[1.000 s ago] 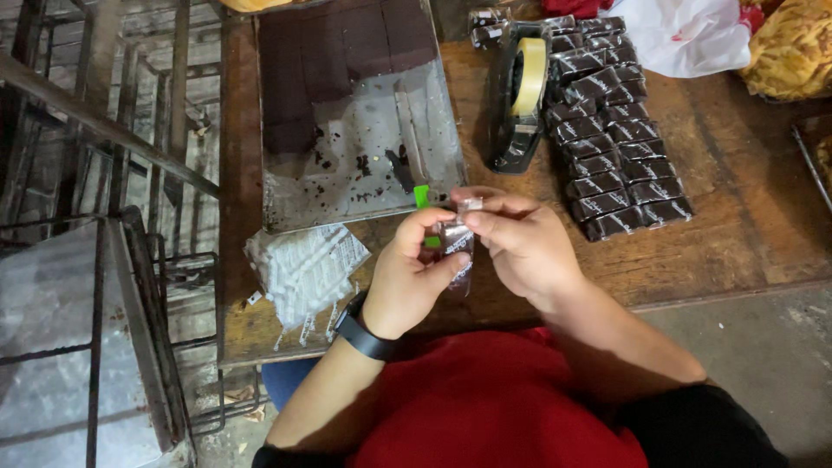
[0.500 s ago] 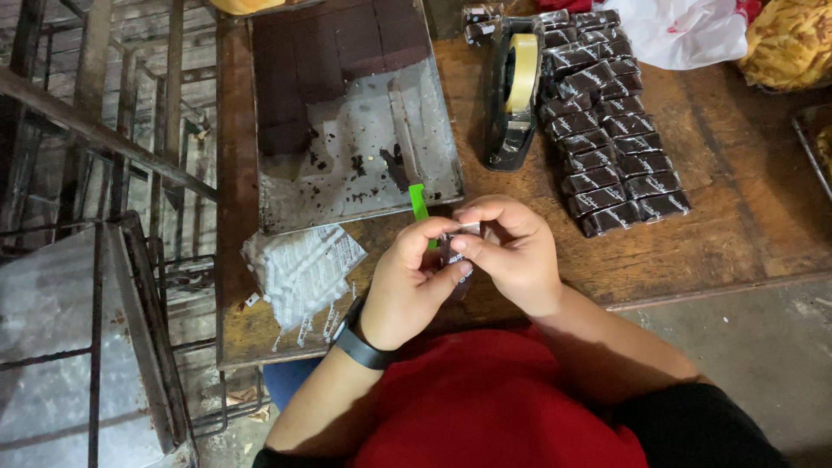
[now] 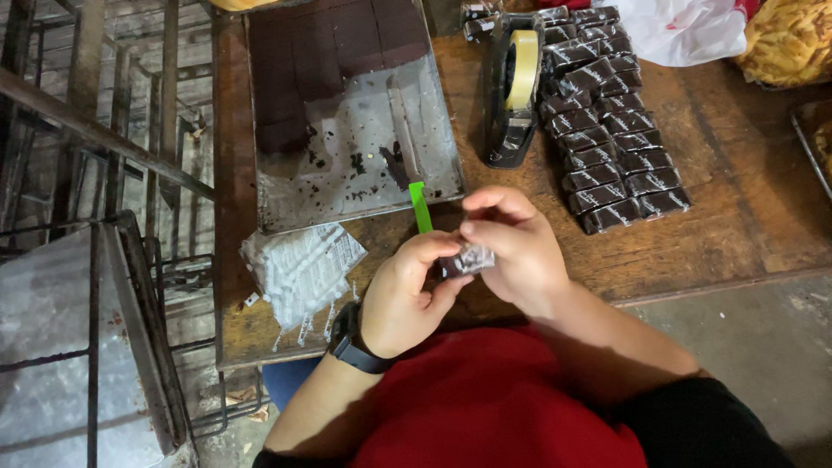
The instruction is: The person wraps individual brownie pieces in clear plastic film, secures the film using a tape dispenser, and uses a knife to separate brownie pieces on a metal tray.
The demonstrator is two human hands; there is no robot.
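Both hands meet over the near edge of the wooden table (image 3: 737, 217), and between them sits a small dark piece in clear wrap (image 3: 468, 258). The left hand (image 3: 406, 295) pinches it from the left and below, thumb across its top; the right hand (image 3: 511, 247) closes on it from the right and above, fingers curled over the wrap (how far the wrap is folded shut cannot be told). The piece is lifted clear of the table, just in front of the red shirt (image 3: 485, 407). A black watch (image 3: 355, 342) sits on the left wrist. Just beyond the hands lies a knife with a green handle (image 3: 420, 206), its blade resting on a metal tray (image 3: 347, 186) that bears a dark slab (image 3: 321, 52) cut into blocks at its far end. To the right of the tray stands a tape dispenser (image 3: 513, 87), and beside that, rows of wrapped pieces (image 3: 607, 130). A stack of clear wrappers (image 3: 299, 269) lies just left of the left hand.
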